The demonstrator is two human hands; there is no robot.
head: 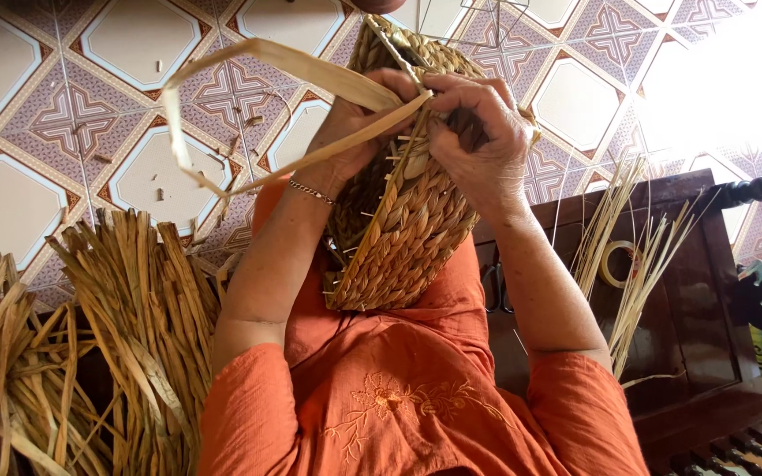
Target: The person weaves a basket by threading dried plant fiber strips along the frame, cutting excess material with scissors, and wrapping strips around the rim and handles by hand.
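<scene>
**Two hands at work on a woven basket**

A woven basket [407, 220] of braided, tan plant fibre rests tilted on the person's lap, against an orange dress [399, 397] with embroidered flowers at the front. Its far end points away from the body, toward the tiled floor [63, 106]. Short stubs of fibre stick out of the weave along its side.

The right hand [478, 141] lies over the upper part of the basket, fingers bent and pressed into the weave, pinching the fibre strip [249, 66] where it meets the basket. The left hand [354, 132] sits just beside it on the basket's left flank, closed around the same spot; a thin bracelet [312, 191] circles its wrist. Whether the left fingers grip the strip or only the basket wall cannot be told, as the strip crosses in front of them.

The strip is long, flat and pale. From the hands it runs out to the left in a wide loop above the floor and comes back to the hands.

At the lower left stand bundles of dried fibre [125, 335], coarse and golden brown, near the left elbow. To the right is a dark wooden counter [698, 300]; on it lie thin pale stalks [637, 256], a roll of tape [617, 263] among them, and a pair of scissors [496, 286] close to the right forearm. Scraps of fibre are scattered over the patterned tiles.
</scene>
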